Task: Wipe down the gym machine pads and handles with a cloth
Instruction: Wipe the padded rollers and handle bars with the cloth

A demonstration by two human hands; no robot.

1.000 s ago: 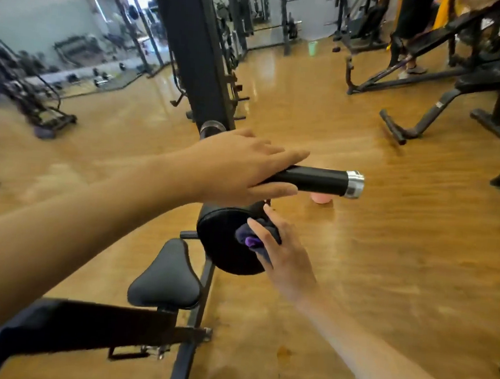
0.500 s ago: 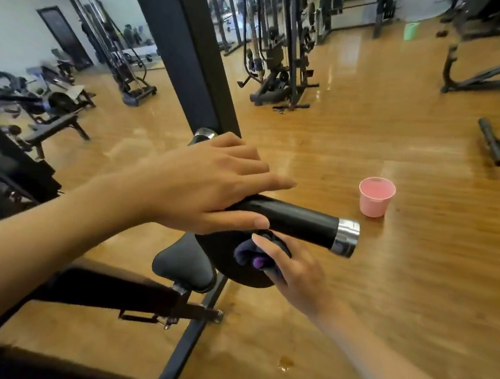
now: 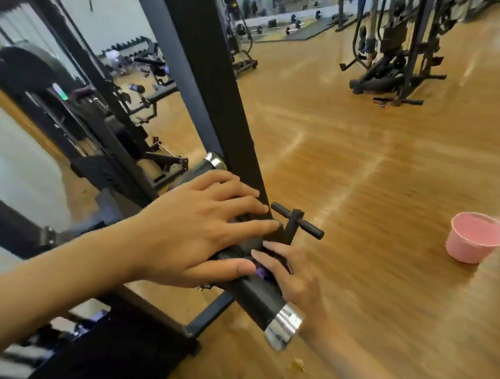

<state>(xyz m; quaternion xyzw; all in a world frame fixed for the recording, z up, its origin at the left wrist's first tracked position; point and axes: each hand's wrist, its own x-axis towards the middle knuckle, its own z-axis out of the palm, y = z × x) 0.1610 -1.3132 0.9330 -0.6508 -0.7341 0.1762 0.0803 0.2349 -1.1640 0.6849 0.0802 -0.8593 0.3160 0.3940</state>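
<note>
Our left hand [image 3: 197, 230] lying flat on one handle [image 3: 259, 299], our right hand [image 3: 292, 279] pinching one cloth [image 3: 261, 271] against it, floor [image 3: 364, 168] opening rightward toward one cup [image 3: 475, 238]

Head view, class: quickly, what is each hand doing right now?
Left hand: open, straight fingers resting on the black handle.
Right hand: closed on the purple cloth, pressing it against the handle.

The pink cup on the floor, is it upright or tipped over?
Upright. The pink cup stands on its base on the wooden floor, its open rim facing up.
</note>
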